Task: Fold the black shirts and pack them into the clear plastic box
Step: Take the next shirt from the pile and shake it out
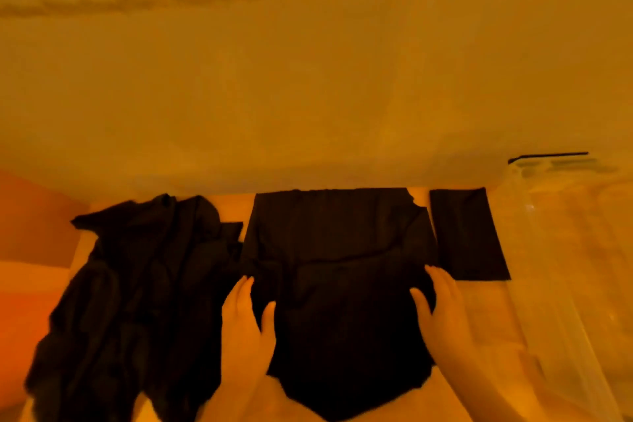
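There is one view only, from a camera worn on the person's head, looking forward and steeply down over the near edge of the table [486, 301]. It sits close: both forearms enter from the bottom edge of the view. The far edge of the table meets a wall [308, 96], which fills the upper half. The wide lens bends the edges, and an orange cast lies over everything.

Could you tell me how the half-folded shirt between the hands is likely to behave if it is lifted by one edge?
The shirt looks thin and creased, so it would probably sag and unfold. It likely weighs little. With the left hand and right hand at its sides, lifting both edges together should keep the fold.
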A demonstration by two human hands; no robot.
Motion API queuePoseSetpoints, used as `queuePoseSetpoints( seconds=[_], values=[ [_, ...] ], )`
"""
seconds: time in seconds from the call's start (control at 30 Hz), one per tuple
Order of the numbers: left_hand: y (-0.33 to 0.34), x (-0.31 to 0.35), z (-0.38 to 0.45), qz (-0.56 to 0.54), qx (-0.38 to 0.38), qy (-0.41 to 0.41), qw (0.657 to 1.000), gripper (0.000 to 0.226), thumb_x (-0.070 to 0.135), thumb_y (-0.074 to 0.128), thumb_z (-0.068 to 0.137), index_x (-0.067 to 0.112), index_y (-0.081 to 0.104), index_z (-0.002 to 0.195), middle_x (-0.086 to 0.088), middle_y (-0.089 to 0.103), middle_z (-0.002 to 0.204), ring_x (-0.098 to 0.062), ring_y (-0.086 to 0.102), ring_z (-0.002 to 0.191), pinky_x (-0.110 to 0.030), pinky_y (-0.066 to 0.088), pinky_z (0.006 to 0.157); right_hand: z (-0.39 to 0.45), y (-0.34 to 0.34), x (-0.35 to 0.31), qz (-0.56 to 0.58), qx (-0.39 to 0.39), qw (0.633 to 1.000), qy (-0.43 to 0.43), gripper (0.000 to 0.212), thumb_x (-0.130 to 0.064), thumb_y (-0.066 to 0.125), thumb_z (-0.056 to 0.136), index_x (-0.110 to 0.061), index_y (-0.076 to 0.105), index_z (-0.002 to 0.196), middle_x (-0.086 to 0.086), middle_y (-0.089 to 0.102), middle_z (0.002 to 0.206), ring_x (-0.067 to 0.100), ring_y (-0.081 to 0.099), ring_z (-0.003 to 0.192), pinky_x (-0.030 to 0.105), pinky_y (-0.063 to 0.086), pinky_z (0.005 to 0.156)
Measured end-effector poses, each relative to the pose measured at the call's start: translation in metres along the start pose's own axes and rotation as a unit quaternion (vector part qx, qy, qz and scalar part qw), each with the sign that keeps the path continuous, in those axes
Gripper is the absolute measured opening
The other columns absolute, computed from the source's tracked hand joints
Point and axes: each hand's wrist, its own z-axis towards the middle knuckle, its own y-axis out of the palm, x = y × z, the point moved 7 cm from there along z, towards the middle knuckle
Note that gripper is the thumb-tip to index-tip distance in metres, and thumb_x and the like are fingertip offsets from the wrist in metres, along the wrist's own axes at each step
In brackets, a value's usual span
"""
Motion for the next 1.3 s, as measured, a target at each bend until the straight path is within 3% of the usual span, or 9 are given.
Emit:
queuePoseSetpoints(
  seconds=[0.13,0.3,0.53,0.67,0.77,0.87,1.0,1.13,1.3],
  values=[
    [0.013,-0.031,-0.049,0.022,0.024,-0.068,0.997,0.067,0.017,0.071,0.079,-0.002,0.04,0.136,-0.024,0.047,0.133,-0.042,0.042,0.123,-0.049,0.032,0.104,-0.032,0.006,0.054,-0.05,0.007,0.997,0.053,0.062,-0.023,0.069,0.082,-0.003,0.043,0.135,0.02,0.048,0.133,0.037,0.043,0.124,0.048,0.038,0.1],
    [0.021,-0.045,-0.078,-0.14,-0.001,-0.183,0.973,0.036,0.022,0.062,0.088,0.0,0.059,0.115,-0.019,0.062,0.11,-0.037,0.056,0.107,-0.042,0.044,0.088,-0.053,-0.003,0.058,0.113,-0.04,0.991,0.066,0.012,-0.017,0.062,0.088,-0.005,0.062,0.085,0.011,0.063,0.081,0.033,0.061,0.085,0.034,0.045,0.061],
    [0.012,-0.018,-0.093,-0.617,-0.015,-0.247,0.747,0.018,0.019,0.043,0.097,0.021,0.06,0.105,0.0,0.062,0.11,-0.02,0.059,0.102,-0.044,0.047,0.093,-0.066,-0.027,0.065,0.465,-0.105,0.867,0.147,0.019,-0.024,0.051,0.092,-0.009,0.062,0.087,0.007,0.067,0.092,0.022,0.064,0.093,0.031,0.053,0.076],
    [0.015,-0.021,-0.109,-0.667,-0.018,-0.243,0.704,0.031,0.023,0.042,0.097,0.027,0.073,0.098,0.004,0.068,0.108,-0.016,0.065,0.095,-0.031,0.058,0.073,-0.08,-0.019,0.072,0.571,-0.167,0.778,0.201,0.028,-0.025,0.051,0.09,-0.005,0.06,0.107,0.009,0.067,0.109,0.019,0.064,0.102,0.024,0.057,0.076],
    [0.015,-0.015,-0.117,-0.659,-0.023,-0.225,0.717,0.026,0.019,0.04,0.098,0.024,0.063,0.11,0.003,0.064,0.116,-0.016,0.06,0.106,-0.035,0.054,0.087,-0.086,-0.021,0.073,0.592,-0.196,0.749,0.226,0.019,-0.019,0.053,0.088,-0.008,0.062,0.101,0.005,0.071,0.097,0.013,0.07,0.085,0.019,0.054,0.059],
    [0.009,-0.011,-0.126,-0.602,-0.05,-0.207,0.77,0.024,0.008,0.039,0.098,0.019,0.059,0.105,0.004,0.061,0.11,-0.016,0.057,0.105,-0.036,0.047,0.093,-0.084,-0.029,0.078,0.54,-0.221,0.778,0.232,0.015,-0.014,0.064,0.081,-0.009,0.062,0.095,0.004,0.068,0.089,0.013,0.065,0.074,0.016,0.048,0.047],
    [-0.008,-0.041,-0.141,-0.441,-0.035,-0.191,0.876,0.022,-0.003,0.049,0.092,0.012,0.063,0.101,-0.003,0.059,0.116,-0.026,0.054,0.113,-0.043,0.044,0.092,-0.082,-0.038,0.101,0.473,-0.217,0.808,0.274,0.05,-0.01,0.074,0.071,-0.002,0.058,0.118,0.008,0.061,0.099,0.014,0.059,0.076,0.017,0.05,0.048],
    [-0.015,-0.064,-0.161,-0.378,-0.006,-0.228,0.897,0.025,-0.003,0.057,0.088,0.01,0.059,0.109,-0.015,0.055,0.122,-0.032,0.053,0.112,-0.049,0.044,0.096,-0.084,-0.049,0.104,0.507,-0.248,0.798,0.21,0.096,-0.017,0.094,0.036,-0.009,0.054,0.124,0.008,0.063,0.114,0.016,0.069,0.089,0.021,0.055,0.064],
    [-0.002,-0.086,-0.188,-0.383,-0.03,-0.357,0.851,0.04,-0.007,0.059,0.085,-0.01,0.05,0.123,-0.026,0.054,0.122,-0.04,0.053,0.112,-0.044,0.044,0.088,-0.094,-0.044,0.129,0.328,-0.217,0.903,0.173,0.035,0.006,0.063,0.081,-0.001,0.061,0.115,0.014,0.065,0.111,0.025,0.063,0.099,0.028,0.052,0.074]
  ],
)
